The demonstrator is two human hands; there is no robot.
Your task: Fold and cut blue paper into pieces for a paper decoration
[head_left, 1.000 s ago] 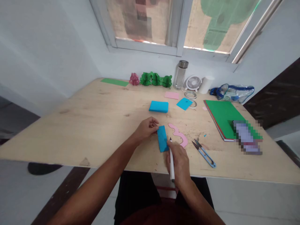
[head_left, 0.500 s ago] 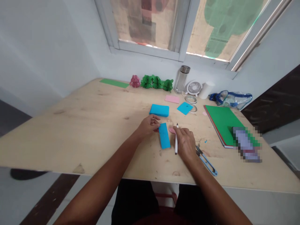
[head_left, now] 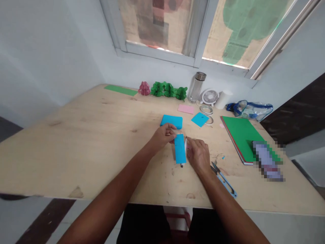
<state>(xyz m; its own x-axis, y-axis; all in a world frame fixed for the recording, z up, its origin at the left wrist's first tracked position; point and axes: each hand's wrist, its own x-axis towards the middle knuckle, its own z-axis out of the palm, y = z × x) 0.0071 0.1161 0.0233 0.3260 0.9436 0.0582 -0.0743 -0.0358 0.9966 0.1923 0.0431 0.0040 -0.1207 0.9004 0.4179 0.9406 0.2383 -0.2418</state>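
My left hand (head_left: 164, 137) pinches a blue paper strip (head_left: 180, 149) by its upper left corner. Faint lines cross the strip. Behind it lies a white marker pen (head_left: 185, 143), mostly covered, with its dark lower tip showing below the strip. My right hand (head_left: 199, 152) is beside the pen with its fingers curled round a small pink paper piece (head_left: 188, 146), which is largely hidden. Its index fingertip is at the pen's upper end. Just beyond my left hand sits a stack of blue paper (head_left: 171, 120).
Blue-handled thread snips (head_left: 224, 179) lie by my right forearm. A green folder (head_left: 238, 134) is on the right. Farther back are a blue square (head_left: 199, 119), pink paper (head_left: 186, 108), tape rolls (head_left: 206, 109), a glass bottle (head_left: 196, 88), a small fan (head_left: 210, 97) and green paper shapes (head_left: 169, 90).
The pen has moved left with my right hand, from beside the blue strip to partly behind it. My left hand still holds the strip, now slightly farther right.
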